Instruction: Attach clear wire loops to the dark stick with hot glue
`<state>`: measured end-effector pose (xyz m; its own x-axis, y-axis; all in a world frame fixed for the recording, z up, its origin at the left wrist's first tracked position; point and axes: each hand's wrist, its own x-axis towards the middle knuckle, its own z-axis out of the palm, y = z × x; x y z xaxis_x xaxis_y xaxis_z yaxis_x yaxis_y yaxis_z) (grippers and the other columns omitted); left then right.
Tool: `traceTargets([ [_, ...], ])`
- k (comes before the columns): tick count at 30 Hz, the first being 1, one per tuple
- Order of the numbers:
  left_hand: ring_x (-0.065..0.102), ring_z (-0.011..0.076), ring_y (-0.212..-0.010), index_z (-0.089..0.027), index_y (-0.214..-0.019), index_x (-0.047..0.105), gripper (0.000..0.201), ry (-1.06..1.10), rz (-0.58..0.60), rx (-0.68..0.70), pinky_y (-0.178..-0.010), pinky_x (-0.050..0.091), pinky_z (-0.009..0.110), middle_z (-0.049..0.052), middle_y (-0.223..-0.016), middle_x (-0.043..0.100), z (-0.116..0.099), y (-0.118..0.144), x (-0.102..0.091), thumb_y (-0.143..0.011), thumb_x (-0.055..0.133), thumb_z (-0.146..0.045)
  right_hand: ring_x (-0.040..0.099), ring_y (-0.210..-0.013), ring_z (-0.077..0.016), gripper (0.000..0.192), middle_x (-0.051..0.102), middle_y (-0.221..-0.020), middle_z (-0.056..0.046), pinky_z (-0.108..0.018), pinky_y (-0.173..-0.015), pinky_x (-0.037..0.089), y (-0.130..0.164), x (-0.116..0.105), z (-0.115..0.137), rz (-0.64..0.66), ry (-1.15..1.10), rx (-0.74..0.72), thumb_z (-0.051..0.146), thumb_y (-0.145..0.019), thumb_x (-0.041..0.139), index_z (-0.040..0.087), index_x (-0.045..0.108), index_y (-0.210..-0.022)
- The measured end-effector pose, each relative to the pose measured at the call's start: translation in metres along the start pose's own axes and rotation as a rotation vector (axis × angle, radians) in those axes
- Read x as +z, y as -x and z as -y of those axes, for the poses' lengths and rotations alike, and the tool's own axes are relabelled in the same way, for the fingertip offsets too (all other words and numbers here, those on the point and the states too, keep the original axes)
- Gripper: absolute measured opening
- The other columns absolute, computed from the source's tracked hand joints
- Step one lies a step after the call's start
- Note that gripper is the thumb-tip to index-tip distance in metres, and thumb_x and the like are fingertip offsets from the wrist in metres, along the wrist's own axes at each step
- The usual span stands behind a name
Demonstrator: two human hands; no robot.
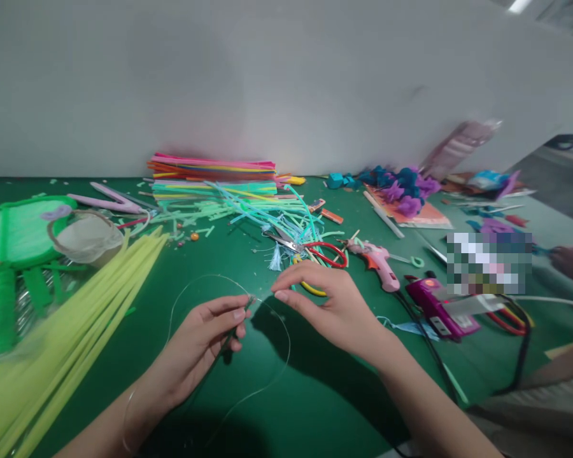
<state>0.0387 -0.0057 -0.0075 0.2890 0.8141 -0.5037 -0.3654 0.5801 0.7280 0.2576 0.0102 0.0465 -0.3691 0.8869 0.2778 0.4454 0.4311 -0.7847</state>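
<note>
Wire, thin and clear like fishing line, loops across the green table at lower centre of the frame, between both hands. Left hand pinches one end plus a short dark stick or needle between thumb and fingertips; right hand pinches the other end just right of it, fingers narrow, closed on the strand. Judging by looks: near weightless, springy, slippery, holds its curl, kinks if bent hard; best held close to the ends, where both hands are. Hard to see against the mat. Clutter close behind the right hand: red-handled scissors, pink glue gun, purple glue gun with black cable trailing lower right. Yellow-green straws fan across lower left, stacked coloured straws at upper centre, tape roll upper left. Loose straw offcuts could snag the loop.
</note>
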Motion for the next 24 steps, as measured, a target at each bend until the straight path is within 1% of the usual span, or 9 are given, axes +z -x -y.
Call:
traceTargets([
  [3, 0.058, 0.0068, -0.060, -0.014, -0.102, 0.074, 0.032, 0.001, -0.004, 0.005, -0.051, 0.050, 0.016, 0.002, -0.079, 0.067, 0.000, 0.001, 0.001, -0.072, 0.083, -0.019, 0.069, -0.098, -0.0162, 0.005, 0.075, -0.102, -0.001, -0.034, -0.090, 0.052, 0.000, 0.005, 0.007, -0.044, -0.355, 0.071, 0.027, -0.094, 0.060, 0.024, 0.065, -0.094],
  [5, 0.058, 0.0074, -0.062, -0.015, -0.100, 0.075, 0.030, 0.002, -0.004, 0.011, -0.051, 0.050, 0.016, 0.002, -0.080, 0.068, 0.000, 0.002, 0.001, -0.071, 0.083, -0.019, 0.069, -0.101, -0.0173, 0.008, 0.075, -0.103, -0.002, -0.037, -0.092, 0.052, 0.000, 0.010, 0.010, -0.032, -0.578, 0.063, 0.026, -0.097, 0.055, 0.024, 0.063, -0.094],
  [7, 0.059, 0.0078, -0.062, -0.015, -0.098, 0.075, 0.029, 0.002, 0.001, 0.012, -0.050, 0.050, 0.016, 0.002, -0.078, 0.067, -0.001, 0.002, 0.001, -0.071, 0.084, -0.019, 0.069, -0.100, -0.0180, 0.013, 0.076, -0.099, -0.003, -0.039, -0.093, 0.052, 0.000, 0.014, 0.010, -0.034, -0.688, 0.026, 0.026, -0.099, 0.051, 0.023, 0.062, -0.093],
  [8, 0.058, 0.0078, -0.061, -0.015, -0.098, 0.075, 0.029, 0.002, 0.004, 0.010, -0.050, 0.049, 0.016, 0.002, -0.076, 0.066, -0.001, 0.001, 0.001, -0.071, 0.084, -0.019, 0.069, -0.099, -0.0180, 0.016, 0.076, -0.096, -0.003, -0.039, -0.093, 0.051, 0.000, 0.016, 0.010, -0.059, -0.690, 0.010, 0.026, -0.100, 0.048, 0.023, 0.061, -0.092],
  [10, 0.057, 0.0074, -0.059, -0.014, -0.099, 0.075, 0.030, 0.000, 0.007, 0.003, -0.050, 0.049, 0.016, 0.002, -0.072, 0.065, -0.001, 0.001, 0.001, -0.071, 0.084, -0.019, 0.067, -0.102, -0.0177, 0.023, 0.075, -0.092, -0.002, -0.038, -0.096, 0.049, 0.002, 0.020, 0.007, -0.150, -0.609, 0.009, 0.028, -0.102, 0.044, 0.023, 0.060, -0.087],
  [12, 0.057, 0.0068, -0.058, -0.014, -0.100, 0.076, 0.031, 0.001, 0.003, -0.002, -0.049, 0.048, 0.015, 0.002, -0.072, 0.066, -0.001, 0.000, 0.000, -0.071, 0.084, -0.019, 0.065, -0.108, -0.0174, 0.027, 0.076, -0.094, -0.002, -0.037, -0.099, 0.045, 0.004, 0.024, 0.004, -0.223, -0.478, 0.049, 0.031, -0.103, 0.042, 0.023, 0.060, -0.085],
  [13, 0.057, 0.0066, -0.058, -0.014, -0.100, 0.076, 0.031, 0.001, -0.001, -0.003, -0.049, 0.048, 0.015, 0.002, -0.074, 0.066, -0.001, 0.000, 0.000, -0.071, 0.084, -0.019, 0.064, -0.111, -0.0174, 0.028, 0.076, -0.096, -0.002, -0.037, -0.101, 0.044, 0.005, 0.026, 0.002, -0.233, -0.424, 0.077, 0.033, -0.103, 0.041, 0.023, 0.060, -0.085],
  [18, 0.057, 0.0062, -0.058, -0.014, -0.101, 0.076, 0.032, 0.000, -0.006, -0.008, -0.050, 0.049, 0.014, 0.002, -0.075, 0.067, 0.000, 0.000, -0.001, -0.070, 0.085, -0.019, 0.062, -0.115, -0.0183, 0.033, 0.076, -0.101, -0.001, -0.038, -0.102, 0.042, 0.009, 0.034, -0.003, -0.162, -0.367, 0.179, 0.044, -0.103, 0.038, 0.024, 0.059, -0.088],
  [24, 0.056, 0.0054, -0.057, -0.015, -0.101, 0.076, 0.033, -0.002, 0.009, -0.010, -0.049, 0.049, 0.013, 0.002, -0.074, 0.068, -0.002, 0.000, 0.001, -0.070, 0.085, -0.019, 0.063, -0.114, -0.0182, 0.034, 0.076, -0.100, -0.002, -0.036, -0.099, 0.043, 0.009, 0.037, -0.004, -0.141, -0.386, 0.195, 0.046, -0.102, 0.038, 0.023, 0.058, -0.086],
])
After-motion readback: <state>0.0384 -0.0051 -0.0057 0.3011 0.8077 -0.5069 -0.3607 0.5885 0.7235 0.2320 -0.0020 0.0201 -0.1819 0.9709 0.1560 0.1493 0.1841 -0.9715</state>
